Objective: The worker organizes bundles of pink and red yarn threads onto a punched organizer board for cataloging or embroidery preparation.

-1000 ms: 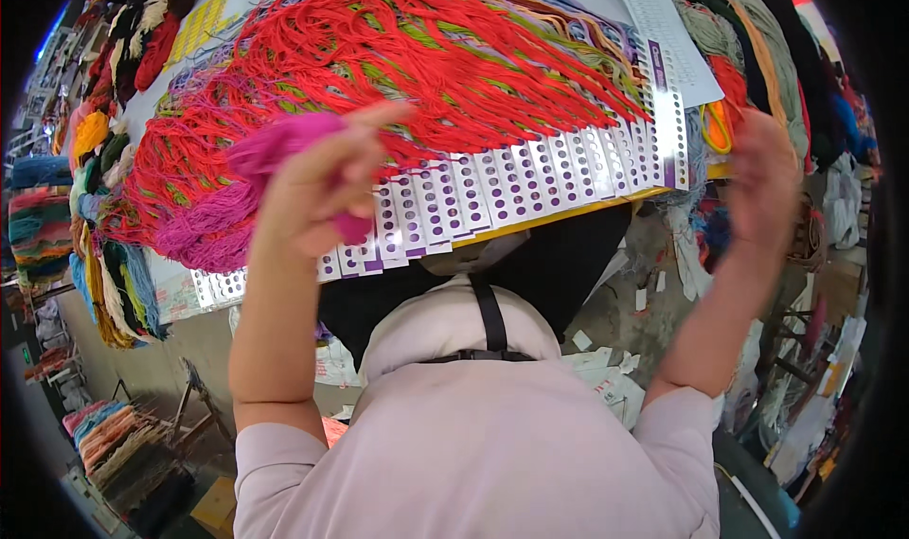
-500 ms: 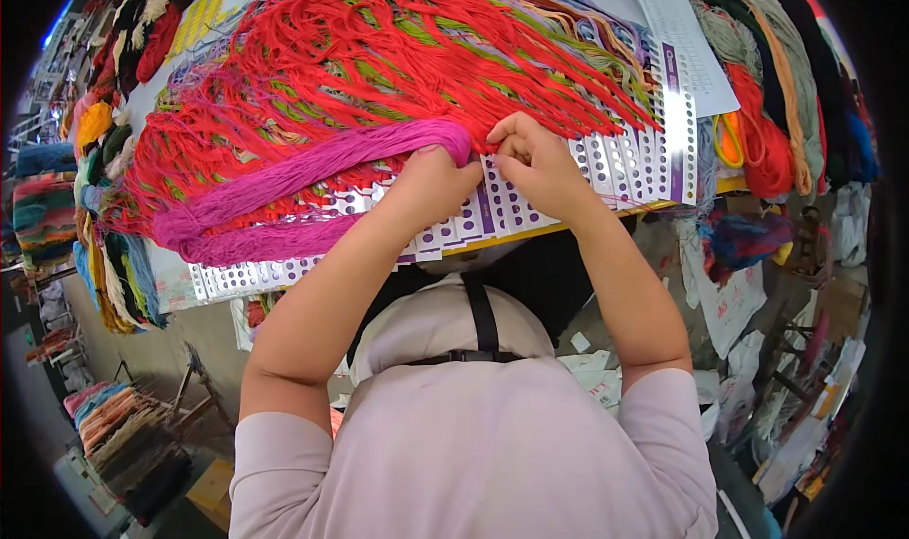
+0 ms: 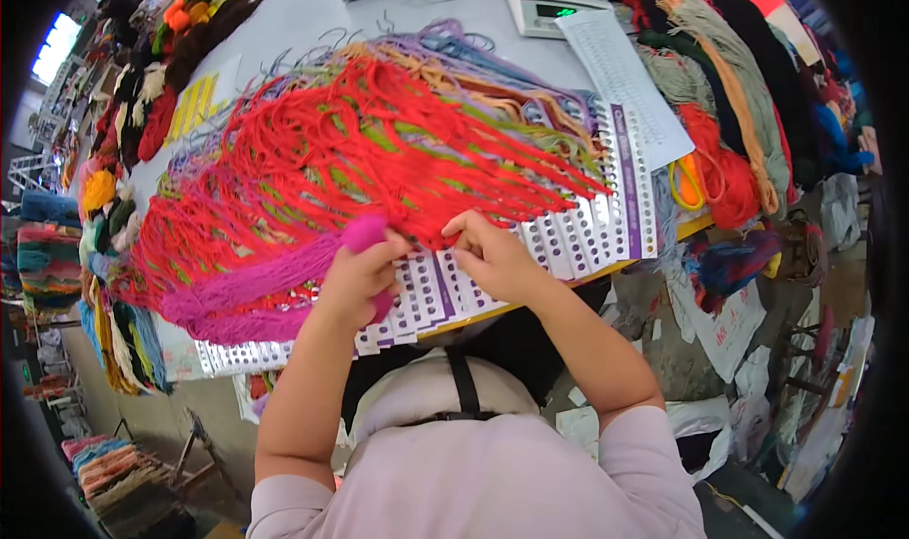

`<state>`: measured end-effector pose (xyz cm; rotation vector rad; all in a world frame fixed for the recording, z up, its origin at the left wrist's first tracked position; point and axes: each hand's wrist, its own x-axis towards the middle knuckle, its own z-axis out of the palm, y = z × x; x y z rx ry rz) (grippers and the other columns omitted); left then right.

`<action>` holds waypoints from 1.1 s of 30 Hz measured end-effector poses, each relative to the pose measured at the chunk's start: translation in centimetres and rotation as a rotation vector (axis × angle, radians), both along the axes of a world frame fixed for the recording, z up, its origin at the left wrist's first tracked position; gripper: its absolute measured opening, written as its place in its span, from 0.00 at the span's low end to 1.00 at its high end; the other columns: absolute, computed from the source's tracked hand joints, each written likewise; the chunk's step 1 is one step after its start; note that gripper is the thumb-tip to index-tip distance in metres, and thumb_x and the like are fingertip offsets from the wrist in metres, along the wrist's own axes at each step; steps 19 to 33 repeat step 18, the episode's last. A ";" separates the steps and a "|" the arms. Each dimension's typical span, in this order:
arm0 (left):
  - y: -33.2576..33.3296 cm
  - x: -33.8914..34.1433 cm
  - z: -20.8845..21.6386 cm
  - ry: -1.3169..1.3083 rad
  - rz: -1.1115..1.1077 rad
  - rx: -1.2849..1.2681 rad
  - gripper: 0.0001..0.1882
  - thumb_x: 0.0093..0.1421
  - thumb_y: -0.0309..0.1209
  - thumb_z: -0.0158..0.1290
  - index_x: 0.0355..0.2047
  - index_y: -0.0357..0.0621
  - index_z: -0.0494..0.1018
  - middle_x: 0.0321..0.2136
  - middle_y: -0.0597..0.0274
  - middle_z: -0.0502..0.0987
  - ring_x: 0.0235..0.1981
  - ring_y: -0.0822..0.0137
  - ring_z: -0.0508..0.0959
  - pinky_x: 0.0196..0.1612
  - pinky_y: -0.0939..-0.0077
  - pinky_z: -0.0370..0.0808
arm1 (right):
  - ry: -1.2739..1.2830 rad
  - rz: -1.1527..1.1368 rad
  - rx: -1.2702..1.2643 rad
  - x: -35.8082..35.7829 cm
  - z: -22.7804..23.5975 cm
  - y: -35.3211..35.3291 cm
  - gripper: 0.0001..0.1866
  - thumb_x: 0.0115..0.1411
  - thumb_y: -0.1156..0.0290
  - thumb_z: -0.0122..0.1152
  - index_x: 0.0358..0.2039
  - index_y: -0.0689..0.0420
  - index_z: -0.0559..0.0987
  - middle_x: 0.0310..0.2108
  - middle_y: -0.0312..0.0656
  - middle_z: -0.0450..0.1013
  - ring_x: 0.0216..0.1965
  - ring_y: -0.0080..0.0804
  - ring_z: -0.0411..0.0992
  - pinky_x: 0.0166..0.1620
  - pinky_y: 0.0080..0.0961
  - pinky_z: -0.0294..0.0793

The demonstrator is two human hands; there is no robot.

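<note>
- I stand at a pale grey table (image 3: 303, 14) in a crowded room; far to my left, shelves (image 3: 47, 255) hold stacked bundles of yarn in many colours, and a window (image 3: 57, 47) shines bright at the upper left.
- On the table's left part lies a yellow sheet (image 3: 194, 104) beside a row of dark, orange and green yarn bundles (image 3: 166, 56).
- A long white card with rows of punched holes and purple strips (image 3: 578, 236) runs along the table's near edge; red yarn strands (image 3: 379, 151) are looped into its holes and fan out away from me, with green, tan and lilac strands under them.
- My left hand (image 3: 355, 279) is closed around the pink yarn hank (image 3: 256, 288), gripping its end just over the card; the hank trails off to the left across the red strands.
- My right hand (image 3: 492, 255) sits just beside the left, fingers pinched together at the card's holes; I cannot tell whether they hold a strand.
- Beyond the card a white printed sheet (image 3: 625, 85) lies slanted, and behind it a white scale with a small green display (image 3: 554, 4).
- On the right, hanks of tan, black, orange and red yarn (image 3: 729, 113) are heaped.
- Down on the floor at the right lie white bags and papers (image 3: 729, 331).
</note>
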<state>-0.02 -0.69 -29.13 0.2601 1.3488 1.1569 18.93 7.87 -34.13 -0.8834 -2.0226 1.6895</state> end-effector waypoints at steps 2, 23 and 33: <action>-0.9 -1.8 1.1 -0.392 0.042 -0.040 0.03 0.59 0.28 0.49 0.31 0.44 0.71 0.21 0.66 0.73 0.07 0.81 0.58 0.15 0.82 0.65 | 0.024 -0.005 -0.132 0.2 0.3 0.2 0.14 0.58 0.80 0.53 0.46 0.59 0.67 0.26 0.34 0.68 0.27 0.18 0.66 0.31 0.19 0.65; -0.4 -4.9 0.8 0.165 -0.126 0.035 0.11 0.58 0.38 0.54 0.35 0.46 0.77 0.24 0.70 0.76 0.14 0.76 0.66 0.19 0.80 0.68 | 0.218 0.097 -0.352 1.0 0.3 1.7 0.19 0.59 0.79 0.54 0.51 0.59 0.67 0.27 0.35 0.71 0.30 0.19 0.69 0.38 0.18 0.67; -0.4 -4.9 0.8 0.165 -0.126 0.035 0.11 0.58 0.38 0.54 0.35 0.46 0.77 0.24 0.70 0.76 0.14 0.76 0.66 0.19 0.80 0.68 | 0.218 0.097 -0.352 1.0 0.3 1.7 0.19 0.59 0.79 0.54 0.51 0.59 0.67 0.27 0.35 0.71 0.30 0.19 0.69 0.38 0.18 0.67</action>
